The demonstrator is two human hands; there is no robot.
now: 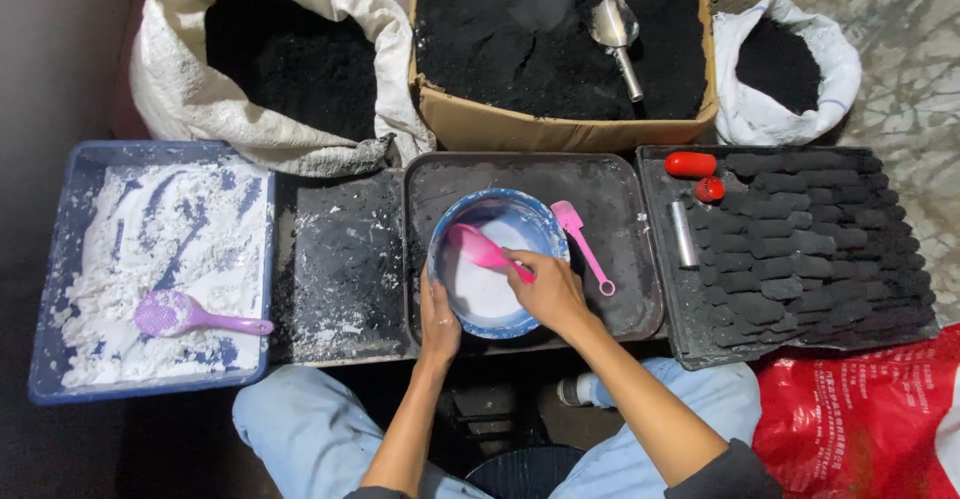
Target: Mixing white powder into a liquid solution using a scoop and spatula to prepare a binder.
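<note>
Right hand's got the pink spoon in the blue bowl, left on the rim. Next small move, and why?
Probably sweep the pink spoon through the white contents of the blue bowl. The right hand already grips its handle with the scoop end down inside the bowl, and the left hand braces the near rim, so the bowl looks steadied for stirring or scooping. Which of the two, I cannot tell.

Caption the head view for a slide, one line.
Right hand holds a pink spoon in a blue bowl of white liquid; left hand steadies the rim.

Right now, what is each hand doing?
Left hand: open, resting against the blue bowl rim.
Right hand: closed on the pink spoon in the bowl.
</note>
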